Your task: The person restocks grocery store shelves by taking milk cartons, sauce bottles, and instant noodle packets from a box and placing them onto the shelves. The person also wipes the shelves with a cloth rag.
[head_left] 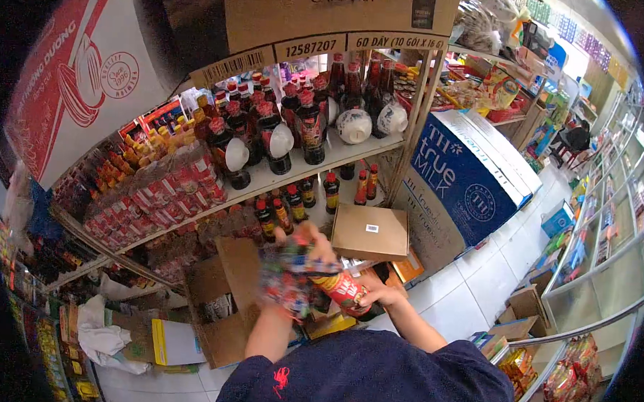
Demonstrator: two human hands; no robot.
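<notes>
My right hand (381, 294) is wrapped round the lower part of a bottle with a red and yellow label (344, 290), which lies tilted in front of my body. At the bottle's upper end, my left hand (313, 247) is closed on a crumpled multicoloured cloth (284, 274), blurred by motion. The cloth touches the bottle's top. Just beyond my hands, small dark bottles with red caps (293, 202) stand on the lower shelf, beside a closed brown cardboard box (370, 231).
Dark sauce bottles (310, 130) with white bowls fill the upper shelf (295, 168). An open carton (223, 297) is at lower left. A large blue and white milk carton (457, 177) stands right of the shelf. Glass display cases (581, 295) line the right side.
</notes>
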